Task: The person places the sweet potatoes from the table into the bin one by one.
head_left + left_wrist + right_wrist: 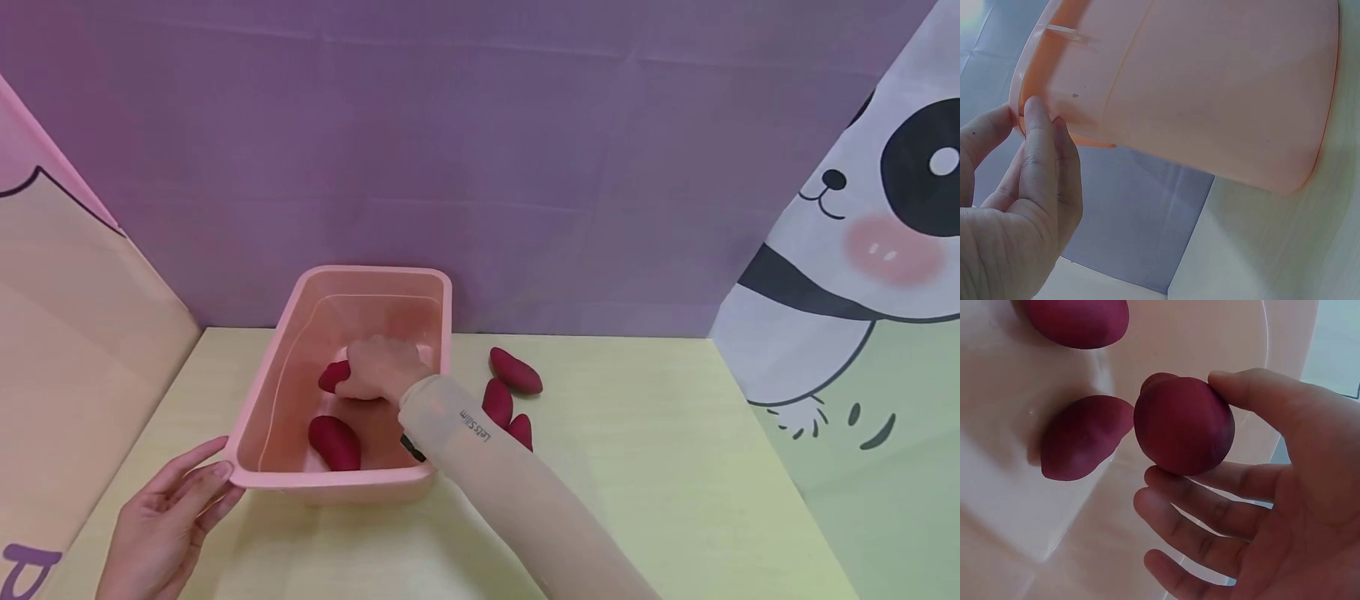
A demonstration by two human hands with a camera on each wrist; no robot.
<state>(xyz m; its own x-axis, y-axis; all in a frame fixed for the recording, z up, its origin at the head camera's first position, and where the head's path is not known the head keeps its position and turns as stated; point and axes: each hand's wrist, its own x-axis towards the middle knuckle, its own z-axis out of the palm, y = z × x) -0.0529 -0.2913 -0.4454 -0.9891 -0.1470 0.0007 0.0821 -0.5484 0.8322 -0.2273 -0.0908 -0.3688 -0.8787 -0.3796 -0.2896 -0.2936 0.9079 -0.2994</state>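
Your right hand (384, 367) slants from lower right into the smooth pink bin (337, 480) left of centre, fingers pinching a rounded, matte-red tuber (1185, 428) inside; your left hand (168, 512) pinches the bin's lower-left corner.

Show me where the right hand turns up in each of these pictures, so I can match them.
Head: the right hand is left of centre, inside the pink tub.
Left wrist: not in this picture.
Right wrist: the hand fills much of the right side, thumb uppermost, holding a dark red piece.
Shared landmark: the pink tub, its inside in the head and right wrist views, mostly its outer wall in the left wrist view.
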